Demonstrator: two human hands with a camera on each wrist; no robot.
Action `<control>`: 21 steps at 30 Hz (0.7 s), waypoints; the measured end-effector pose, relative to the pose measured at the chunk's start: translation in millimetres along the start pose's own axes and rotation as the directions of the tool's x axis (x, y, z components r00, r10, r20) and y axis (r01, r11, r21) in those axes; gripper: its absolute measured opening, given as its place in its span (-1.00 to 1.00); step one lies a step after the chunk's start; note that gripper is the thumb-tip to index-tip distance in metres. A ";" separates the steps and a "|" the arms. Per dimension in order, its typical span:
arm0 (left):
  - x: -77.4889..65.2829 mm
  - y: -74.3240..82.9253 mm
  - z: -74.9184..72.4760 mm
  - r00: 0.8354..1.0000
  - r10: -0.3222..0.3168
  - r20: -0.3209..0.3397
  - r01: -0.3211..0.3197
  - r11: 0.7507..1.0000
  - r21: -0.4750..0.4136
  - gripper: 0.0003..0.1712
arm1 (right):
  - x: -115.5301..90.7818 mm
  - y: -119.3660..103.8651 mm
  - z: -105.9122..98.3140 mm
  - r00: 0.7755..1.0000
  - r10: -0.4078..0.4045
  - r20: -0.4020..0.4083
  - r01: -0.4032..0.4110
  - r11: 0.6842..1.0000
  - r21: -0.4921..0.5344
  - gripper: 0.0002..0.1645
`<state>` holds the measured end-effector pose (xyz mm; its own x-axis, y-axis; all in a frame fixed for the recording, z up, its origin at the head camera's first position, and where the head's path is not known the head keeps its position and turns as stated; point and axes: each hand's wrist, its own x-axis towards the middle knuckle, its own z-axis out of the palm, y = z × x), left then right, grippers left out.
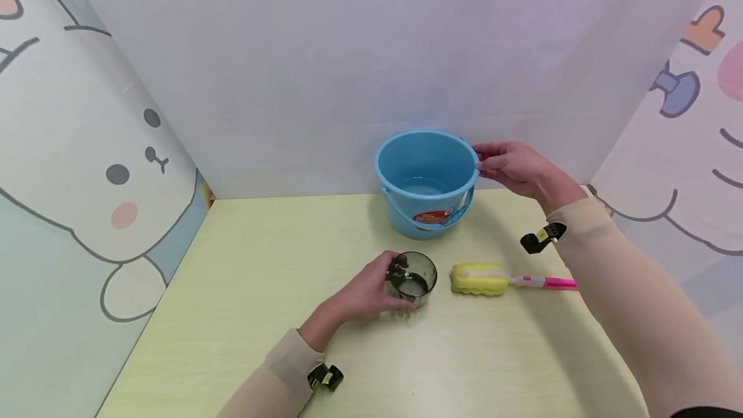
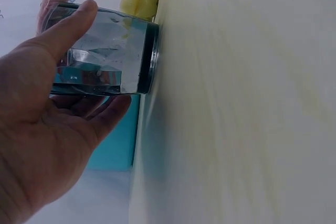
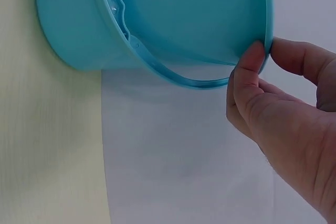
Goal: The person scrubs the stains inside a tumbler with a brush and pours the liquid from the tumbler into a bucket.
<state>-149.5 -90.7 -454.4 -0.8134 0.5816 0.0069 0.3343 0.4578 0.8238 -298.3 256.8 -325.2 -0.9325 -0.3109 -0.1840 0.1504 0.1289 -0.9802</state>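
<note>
My left hand (image 1: 371, 288) grips a dark tinted glass cup (image 1: 426, 274), thumb on one side and fingers round the other. In the left wrist view the glass (image 2: 118, 51) stands upright with its base at the tabletop. At the back of the table stands a light blue bucket (image 1: 400, 208) with a red label, its handle hanging down at the front. My right hand (image 1: 513, 166) pinches the bucket's right rim between thumb and fingers, as the right wrist view shows on the bucket (image 3: 68, 24). A little water shows at the bucket's bottom.
A yellow sponge brush (image 1: 478, 279) with a white and pink handle lies on the table, right of the glass, its end passing under my right forearm. The pale wooden table (image 1: 249, 263) meets a white wall sheet (image 1: 278, 82) behind the bucket. Cartoon-printed panels flank both sides.
</note>
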 end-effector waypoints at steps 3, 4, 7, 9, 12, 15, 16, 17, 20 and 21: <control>-0.7 -0.3 0.1 1.000 -0.011 -0.011 0.011 1.000 -0.001 0.00 | 0.5 1.5 0.9 1.000 -0.005 -0.004 0.005 1.000 -0.002 -0.32; -0.9 -0.5 0.1 1.000 -0.015 -0.013 0.015 1.000 -0.003 0.01 | 0.6 1.9 1.3 1.000 -0.007 -0.003 0.007 1.000 0.000 -0.32; -1.8 -0.9 0.0 1.000 -0.022 -0.021 0.022 1.000 -0.003 0.02 | 0.8 2.6 2.3 1.000 -0.012 0.001 0.012 1.000 0.004 -0.32; -2.6 -0.9 -0.3 0.999 -0.024 -0.023 0.024 1.000 -0.001 0.03 | 1.0 2.9 2.9 1.000 -0.015 0.005 0.015 1.000 0.003 -0.31; -3.8 -0.8 -0.7 0.999 -0.022 -0.026 0.022 1.000 0.002 0.03 | 1.5 2.9 3.6 1.000 -0.018 0.008 0.018 1.000 -0.001 -0.31; -4.6 -0.7 -1.2 0.999 -0.020 -0.029 0.021 1.000 0.004 0.02 | 2.3 2.7 3.7 1.000 -0.020 0.012 0.020 1.000 -0.012 -0.32; -5.0 -0.5 -1.4 0.999 -0.021 -0.030 0.021 1.000 0.002 0.02 | 2.6 2.5 3.9 1.000 -0.021 0.013 0.021 1.000 -0.017 -0.32; -5.3 -0.3 -1.6 0.999 -0.022 -0.031 0.022 1.000 0.001 0.02 | 2.9 2.3 4.0 1.000 -0.021 0.014 0.021 1.000 -0.022 -0.32; -5.5 -0.2 -2.0 0.999 -0.021 -0.032 0.021 1.000 -0.004 0.02 | 3.0 1.3 4.4 1.000 -0.023 0.017 0.024 0.999 -0.038 -0.32; -5.5 0.1 -2.4 0.999 -0.019 -0.032 0.019 1.000 -0.007 0.02 | 3.0 1.0 4.5 1.000 -0.023 0.017 0.024 0.999 -0.041 -0.32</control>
<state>-146.1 -95.4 -453.0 -0.8343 0.5512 0.0094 0.3159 0.4642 0.8275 -299.5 251.8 -327.0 -0.9299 -0.3302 -0.1623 0.1144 0.1598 -0.9805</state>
